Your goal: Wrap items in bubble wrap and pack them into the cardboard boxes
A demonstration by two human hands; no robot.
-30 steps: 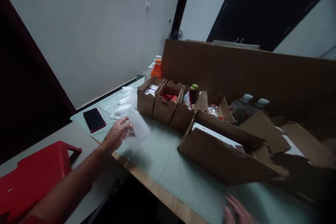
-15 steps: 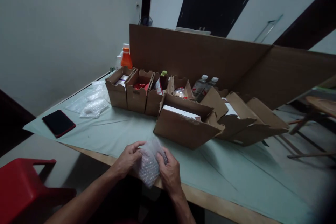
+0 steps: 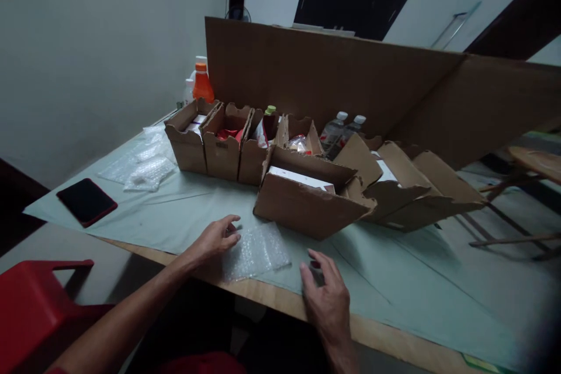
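A sheet of bubble wrap (image 3: 256, 251) lies flat on the pale green table cover (image 3: 175, 216) near the front edge. My left hand (image 3: 214, 239) rests on the sheet's left edge, fingertips pressing it down. My right hand (image 3: 326, 298) hovers just right of the sheet with fingers curled over a small dark thing I cannot make out. Behind the sheet stands a low cardboard box (image 3: 307, 201) holding a white item.
A row of small cardboard boxes (image 3: 223, 140) with goods stands at the back left, before a tall cardboard wall (image 3: 350, 76). More bubble wrap (image 3: 146, 169) and a dark phone (image 3: 86, 201) lie at the left. Bottles (image 3: 201, 85) stand behind. A red stool (image 3: 35, 304) sits bottom left.
My left hand brought a piece of bubble wrap from the left pile to the front edge. Both hands held it bunched up; now it lies spread flat and my right hand has come off it.
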